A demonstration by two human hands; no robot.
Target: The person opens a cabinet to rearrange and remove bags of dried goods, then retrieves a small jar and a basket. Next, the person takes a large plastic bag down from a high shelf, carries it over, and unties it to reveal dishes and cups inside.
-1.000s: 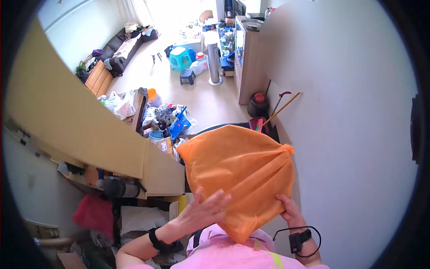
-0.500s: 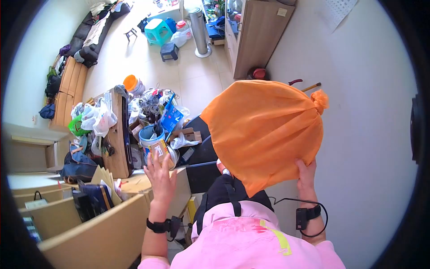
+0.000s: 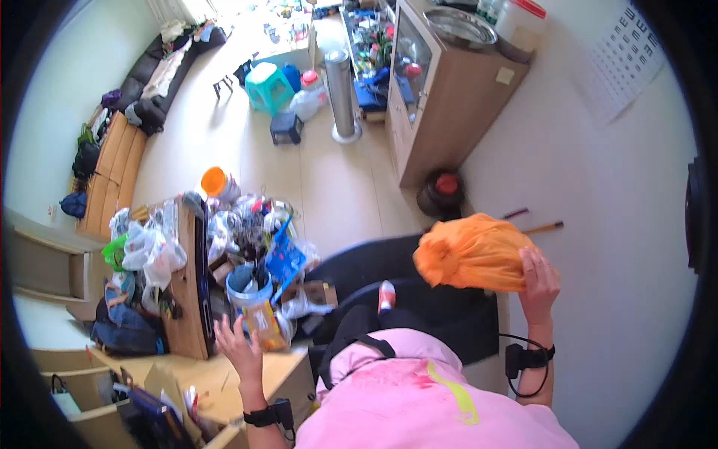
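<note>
An orange cloth bag point(image 3: 479, 253), bunched up with a knotted end at its left, hangs in the air right of centre. My right hand point(image 3: 538, 284) grips its right end, fingers wrapped round the cloth. On the left, my left hand point(image 3: 239, 346) is raised with its fingers spread and holds nothing. It is above the light wooden cabinet top point(image 3: 288, 368), beside a yellow-brown package point(image 3: 263, 325) and a blue-rimmed bucket point(image 3: 248, 288).
A wooden table point(image 3: 191, 314) with plastic bags stands at left. Ahead are a teal stool point(image 3: 269, 88), a small dark stool point(image 3: 286, 129), a metal cylinder point(image 3: 341, 97) and a tall cabinet point(image 3: 460, 97). A wall is at right, with a dark pot point(image 3: 440, 196) near its foot.
The orange bag has turned and gone from spread wide to bunched up, its knot now at the left. My left hand has left the bag's front and moved left. The view has shifted.
</note>
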